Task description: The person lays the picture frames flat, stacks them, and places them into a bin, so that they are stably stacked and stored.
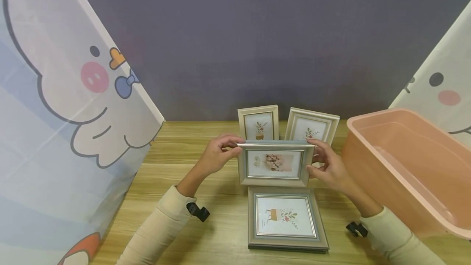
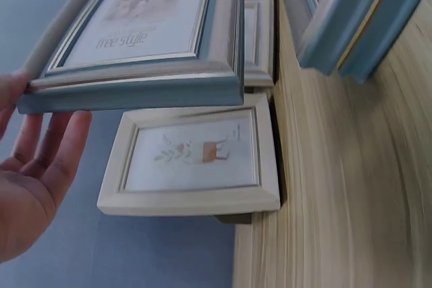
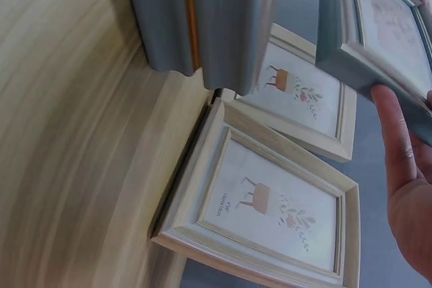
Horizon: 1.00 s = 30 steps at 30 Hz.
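Note:
Both hands hold a silver-and-grey-blue picture frame point(image 1: 274, 165) sideways, its blossom print facing me. My left hand point(image 1: 218, 154) pinches its left upper corner, thumb in front and fingers behind, as the left wrist view shows on the same picture frame point(image 2: 142, 18). At the opposite side my right hand point(image 1: 329, 166) grips the right edge, fingers at the upper corner and thumb lower down. Just in front of it, two larger grey-blue frames point(image 1: 287, 218) lie stacked flat. Behind stand a cream frame point(image 1: 259, 126) on the left and another cream frame point(image 1: 312, 128), tilted, on the right.
A deep orange plastic bin point(image 1: 382, 183) stands on the right of the wooden table point(image 1: 173, 150), close beside my right hand. A dark grey wall point(image 1: 235, 44) rises behind the table. Cartoon-printed sheets point(image 1: 121, 134) border both sides.

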Available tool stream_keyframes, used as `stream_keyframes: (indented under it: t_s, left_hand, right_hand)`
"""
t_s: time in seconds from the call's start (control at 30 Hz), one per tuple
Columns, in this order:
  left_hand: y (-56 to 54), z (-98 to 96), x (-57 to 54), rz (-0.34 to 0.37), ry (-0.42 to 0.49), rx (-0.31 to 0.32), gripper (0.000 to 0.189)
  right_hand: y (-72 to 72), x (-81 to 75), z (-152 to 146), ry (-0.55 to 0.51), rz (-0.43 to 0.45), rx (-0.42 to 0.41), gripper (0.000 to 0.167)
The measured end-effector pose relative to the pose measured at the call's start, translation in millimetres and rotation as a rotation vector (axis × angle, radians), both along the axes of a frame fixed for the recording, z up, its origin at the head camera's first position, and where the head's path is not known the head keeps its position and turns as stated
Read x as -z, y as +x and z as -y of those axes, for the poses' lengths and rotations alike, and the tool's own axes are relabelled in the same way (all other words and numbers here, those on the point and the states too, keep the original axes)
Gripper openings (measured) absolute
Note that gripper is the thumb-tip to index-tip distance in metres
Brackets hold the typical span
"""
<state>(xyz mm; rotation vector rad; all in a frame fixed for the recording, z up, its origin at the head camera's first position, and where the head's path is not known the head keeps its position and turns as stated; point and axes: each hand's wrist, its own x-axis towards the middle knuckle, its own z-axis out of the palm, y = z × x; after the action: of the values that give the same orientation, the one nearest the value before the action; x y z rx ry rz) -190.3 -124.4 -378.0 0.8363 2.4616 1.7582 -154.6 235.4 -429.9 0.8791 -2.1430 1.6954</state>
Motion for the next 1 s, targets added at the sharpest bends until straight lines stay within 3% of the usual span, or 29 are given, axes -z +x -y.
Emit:
stream_keyframes:
  t_s: [0.17, 0.4, 0.6, 0.83, 1.0]
  left_hand:
    - [4.0, -3.4, -3.2, 0.1, 0.005, -0.023, 0.024]
    - [10.2, -8.1, -0.9, 0.279, 0.003, -0.03, 0.028]
    - [11.9, -12.1, 10.8, 0.409, 0.014, -0.036, 0.025]
    - [15.5, -14.6, 27.1, 0.469, 0.013, -0.015, 0.028]
    - [19.3, -14.5, 39.8, 0.521, -0.002, -0.006, 0.026]
  right_hand:
    - [-0.1, -3.7, -3, -0.046, 0.1, -0.082, 0.077]
    - [1.1, -3.1, -9, 0.001, 0.198, -0.112, 0.076]
    - [4.5, -0.3, -15, 0.101, 0.275, -0.099, 0.067]
    - [10.5, 3.7, -19, 0.127, 0.379, -0.128, 0.049]
    - [14.7, 7.9, -20, 0.176, 0.47, -0.119, 0.045]
